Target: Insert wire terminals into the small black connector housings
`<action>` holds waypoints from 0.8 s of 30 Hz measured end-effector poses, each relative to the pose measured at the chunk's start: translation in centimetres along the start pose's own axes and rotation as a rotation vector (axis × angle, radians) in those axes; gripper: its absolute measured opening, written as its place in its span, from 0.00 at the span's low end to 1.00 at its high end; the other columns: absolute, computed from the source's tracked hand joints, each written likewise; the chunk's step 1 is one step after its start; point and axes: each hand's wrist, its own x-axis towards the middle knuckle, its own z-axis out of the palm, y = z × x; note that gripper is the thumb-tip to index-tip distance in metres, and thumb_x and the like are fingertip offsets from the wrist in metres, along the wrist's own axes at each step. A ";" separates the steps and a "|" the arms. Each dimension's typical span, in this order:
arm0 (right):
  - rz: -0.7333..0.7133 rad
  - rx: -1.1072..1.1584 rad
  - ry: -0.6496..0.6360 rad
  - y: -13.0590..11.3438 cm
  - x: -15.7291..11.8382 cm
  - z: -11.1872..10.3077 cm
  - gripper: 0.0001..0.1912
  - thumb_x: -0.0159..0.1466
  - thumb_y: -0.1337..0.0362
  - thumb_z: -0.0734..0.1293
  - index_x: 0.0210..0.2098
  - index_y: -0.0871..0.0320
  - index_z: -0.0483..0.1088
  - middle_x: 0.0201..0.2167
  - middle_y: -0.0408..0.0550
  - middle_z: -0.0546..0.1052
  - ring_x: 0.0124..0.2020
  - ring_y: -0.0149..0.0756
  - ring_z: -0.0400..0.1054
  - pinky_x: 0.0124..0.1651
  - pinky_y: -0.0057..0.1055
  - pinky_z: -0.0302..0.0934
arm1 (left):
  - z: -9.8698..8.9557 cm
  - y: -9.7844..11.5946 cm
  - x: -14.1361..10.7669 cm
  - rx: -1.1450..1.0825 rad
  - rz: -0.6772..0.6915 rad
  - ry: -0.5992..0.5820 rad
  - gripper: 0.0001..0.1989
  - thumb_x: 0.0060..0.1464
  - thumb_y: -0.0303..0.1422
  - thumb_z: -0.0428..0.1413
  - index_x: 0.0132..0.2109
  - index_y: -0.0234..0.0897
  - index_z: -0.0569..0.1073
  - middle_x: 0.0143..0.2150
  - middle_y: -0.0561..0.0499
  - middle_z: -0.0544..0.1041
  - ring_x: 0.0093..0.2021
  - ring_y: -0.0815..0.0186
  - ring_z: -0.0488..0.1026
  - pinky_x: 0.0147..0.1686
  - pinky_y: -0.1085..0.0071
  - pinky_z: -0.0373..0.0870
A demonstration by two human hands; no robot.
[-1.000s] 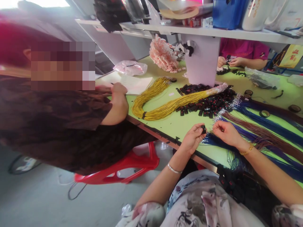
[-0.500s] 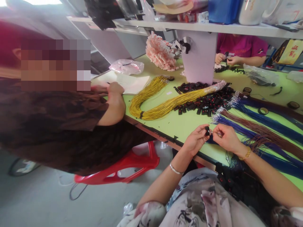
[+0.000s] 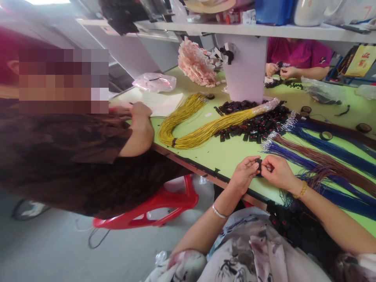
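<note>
"Closing: gap betw. r. hand (image 3: 274, 169) & blk. block (image 3: 258, 167). Half a sec. ago, silvery pin visible betw. them; now fingertips rest against block's r. side, pin out of sight."

"Hands, state of?"

"L. hand (image 3: 246, 172), qty. 1: grasping block, thumb vs. fingers. R. hand, qty. 1: drawn into a tight pinch; contents hidden, can't tell."

"Block, loc.?"

"Betw. both hands, over desk (image 3: 211, 158) nr. its front edge. Well apart from pile of blk. parts (image 3: 258, 127); near blue wires (image 3: 290, 156)."

"Meaning for the work?"

"Judgement only: pin prob. at or in block, i.e. fitting stage under way. Seating unconfirmed."

"Other diffs. vs. earlier frame?"

"Less of block's face shows; l. thumb covers more. Camera view shifted a bit, so most items sit slightly further l. Yellow wire bundle (image 3: 188, 141) (part lying across pile), brown wires (image 3: 293, 147), pile: arrangement unchanged."
</note>
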 end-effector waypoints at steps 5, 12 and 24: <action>0.062 0.087 -0.075 0.5 0.0 0.1 0.06 0.58 0.69 0.62 0.24 0.58 0.63 0.19 0.40 0.65 0.21 0.27 0.55 0.26 0.25 0.48 | 0.4 -0.5 -0.1 0.009 0.031 0.059 0.17 0.40 0.29 0.67 0.40 0.33 0.76 0.30 0.53 0.73 0.28 0.76 0.69 0.32 0.78 0.68; 0.112 0.046 -0.069 0.3 -0.4 0.5 0.08 0.57 0.68 0.62 0.22 0.58 0.62 0.18 0.40 0.66 0.20 0.27 0.54 0.25 0.26 0.48 | 0.6 -1.2 -0.3 0.040 0.051 0.083 0.18 0.40 0.30 0.66 0.41 0.33 0.75 0.29 0.53 0.73 0.28 0.76 0.69 0.31 0.78 0.66; 0.401 -0.426 -0.199 10.0 1.6 -5.7 0.06 0.58 0.62 0.64 0.29 0.56 0.71 0.28 0.48 0.74 0.28 0.36 0.64 0.30 0.29 0.51 | 0.6 -1.6 1.1 0.054 -0.018 0.045 0.16 0.42 0.31 0.65 0.40 0.33 0.76 0.32 0.51 0.73 0.32 0.72 0.70 0.34 0.75 0.67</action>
